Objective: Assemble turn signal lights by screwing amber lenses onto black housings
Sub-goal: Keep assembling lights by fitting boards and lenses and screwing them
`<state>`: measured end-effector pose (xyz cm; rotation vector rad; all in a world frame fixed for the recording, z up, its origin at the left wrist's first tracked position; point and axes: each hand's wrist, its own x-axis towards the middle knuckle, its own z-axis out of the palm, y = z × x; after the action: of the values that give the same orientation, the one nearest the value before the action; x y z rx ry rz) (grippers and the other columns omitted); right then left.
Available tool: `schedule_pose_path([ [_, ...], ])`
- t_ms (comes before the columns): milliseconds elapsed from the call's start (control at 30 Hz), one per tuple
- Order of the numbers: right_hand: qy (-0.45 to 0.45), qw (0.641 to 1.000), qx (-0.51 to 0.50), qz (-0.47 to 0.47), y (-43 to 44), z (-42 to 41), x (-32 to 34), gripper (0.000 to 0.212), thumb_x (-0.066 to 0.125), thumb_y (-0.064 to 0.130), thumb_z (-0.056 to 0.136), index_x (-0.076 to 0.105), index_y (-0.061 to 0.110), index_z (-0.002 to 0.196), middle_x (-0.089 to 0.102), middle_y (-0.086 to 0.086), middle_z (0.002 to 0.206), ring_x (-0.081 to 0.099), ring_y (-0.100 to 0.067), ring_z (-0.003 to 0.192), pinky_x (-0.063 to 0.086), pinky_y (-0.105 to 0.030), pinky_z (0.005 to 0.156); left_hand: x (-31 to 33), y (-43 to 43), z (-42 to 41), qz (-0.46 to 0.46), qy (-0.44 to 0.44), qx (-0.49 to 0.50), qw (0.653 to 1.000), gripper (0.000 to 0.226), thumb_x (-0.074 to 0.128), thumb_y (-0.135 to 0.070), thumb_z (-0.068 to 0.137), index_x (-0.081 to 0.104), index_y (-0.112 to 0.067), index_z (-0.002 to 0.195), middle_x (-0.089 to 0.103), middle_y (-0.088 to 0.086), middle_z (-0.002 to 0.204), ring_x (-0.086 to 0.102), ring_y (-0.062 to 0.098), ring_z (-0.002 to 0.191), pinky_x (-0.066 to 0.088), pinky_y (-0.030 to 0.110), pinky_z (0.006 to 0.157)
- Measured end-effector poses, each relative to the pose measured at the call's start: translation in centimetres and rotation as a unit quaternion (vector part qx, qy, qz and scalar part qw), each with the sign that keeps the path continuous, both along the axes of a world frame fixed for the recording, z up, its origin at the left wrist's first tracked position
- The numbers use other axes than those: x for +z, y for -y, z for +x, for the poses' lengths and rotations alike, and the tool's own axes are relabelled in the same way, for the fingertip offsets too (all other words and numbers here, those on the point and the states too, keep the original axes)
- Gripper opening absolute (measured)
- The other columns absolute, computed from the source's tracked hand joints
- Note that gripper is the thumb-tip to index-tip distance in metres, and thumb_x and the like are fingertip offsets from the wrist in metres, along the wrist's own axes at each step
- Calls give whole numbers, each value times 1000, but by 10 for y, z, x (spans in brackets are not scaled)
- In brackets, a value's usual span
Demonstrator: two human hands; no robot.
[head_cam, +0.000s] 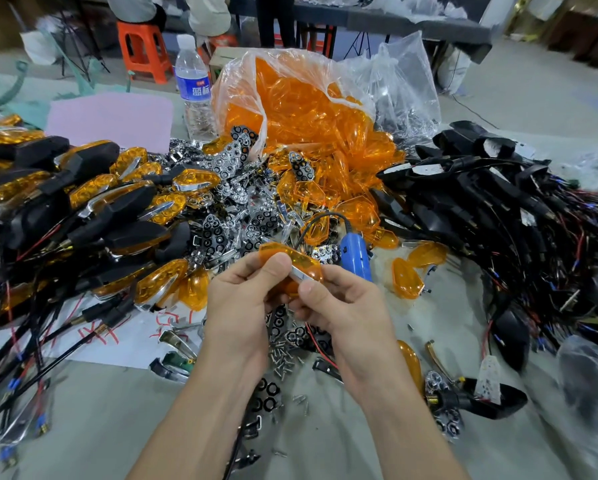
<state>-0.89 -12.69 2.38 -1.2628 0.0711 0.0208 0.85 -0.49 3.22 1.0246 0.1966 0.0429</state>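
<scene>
Both hands hold one amber lens (302, 262) with a chrome trim strip at table centre. My left hand (245, 296) pinches its left part, thumb on top. My right hand (339, 303) grips its right end and the chrome strip. A blue electric screwdriver (356, 256) lies just behind the lens. Loose screws (283, 360) lie below my hands. Black housings with wires (491, 202) are heaped at the right. Finished lights (93, 209) are piled at the left.
An open plastic bag of amber lenses (301, 109) stands behind, with a water bottle (193, 84) to its left. Chrome reflectors (235, 202) cover the middle. A single black housing (498, 398) lies at the lower right. People and orange stools are at the back.
</scene>
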Motion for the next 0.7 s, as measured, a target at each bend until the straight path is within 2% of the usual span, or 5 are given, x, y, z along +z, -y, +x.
schedule_pose_path([
  [300,6,999,-16,-32,2,1,1,4,79,10,85,77,9,88,75,-19,80,66,-25,69,58,-33,67,-2,2,1,-2,8,-10,1000,4,78,-18,69,75,-15,68,69,11,67,58,18,50,48,25,44],
  [467,-31,998,39,-40,9,-1,-2,11,77,16,82,76,18,93,76,-7,90,70,-22,84,60,-44,89,-12,0,7,40,-23,14,999,9,81,-21,77,82,-18,86,78,6,85,72,17,74,58,25,61],
  [600,-1,965,-44,-257,17,-2,-7,14,84,21,81,71,28,82,74,10,72,60,-3,60,48,-18,58,-27,7,9,240,-10,-2,971,34,80,-29,81,76,-41,113,78,-18,97,73,-1,90,57,20,74],
  [667,21,882,-92,-461,20,-3,-10,24,85,23,78,63,32,76,63,17,67,54,-2,64,41,-14,60,-32,12,7,310,-6,-35,950,48,76,-34,76,71,-40,124,77,-23,99,72,-5,92,61,26,80],
  [700,49,831,-114,-543,23,-4,-11,28,86,20,75,60,32,75,58,19,71,55,-5,77,42,-16,72,-34,14,8,344,-3,-43,938,46,76,-29,78,72,-38,123,77,-23,99,71,-8,92,61,27,84],
])
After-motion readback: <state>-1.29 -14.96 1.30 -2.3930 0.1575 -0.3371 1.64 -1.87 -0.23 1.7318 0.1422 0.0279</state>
